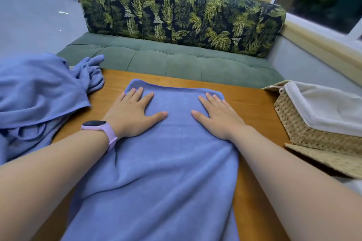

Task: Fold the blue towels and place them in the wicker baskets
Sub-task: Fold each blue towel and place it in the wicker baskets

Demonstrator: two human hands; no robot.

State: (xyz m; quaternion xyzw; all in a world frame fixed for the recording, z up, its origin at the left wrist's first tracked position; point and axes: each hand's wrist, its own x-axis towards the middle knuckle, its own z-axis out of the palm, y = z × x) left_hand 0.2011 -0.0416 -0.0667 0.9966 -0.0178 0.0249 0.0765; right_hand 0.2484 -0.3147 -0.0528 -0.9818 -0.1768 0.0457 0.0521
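A blue towel [172, 172] lies lengthwise on the wooden table [252, 103], folded into a long strip that runs from the far edge toward me. My left hand [133, 113] rests flat on its far left part, fingers spread, a lilac watch on the wrist. My right hand [217, 115] presses flat on the far right part, fingers apart. Neither hand grips anything. A wicker basket [305, 129] with a white cloth lining stands at the table's right edge; no towel is in the part of it that shows.
A heap of crumpled blue towels [39, 100] covers the table's left side. Behind the table runs a green bench seat [176, 60] with a leaf-patterned backrest [176, 17]. A flat wicker lid [333, 160] lies in front of the basket. A window ledge is at the right.
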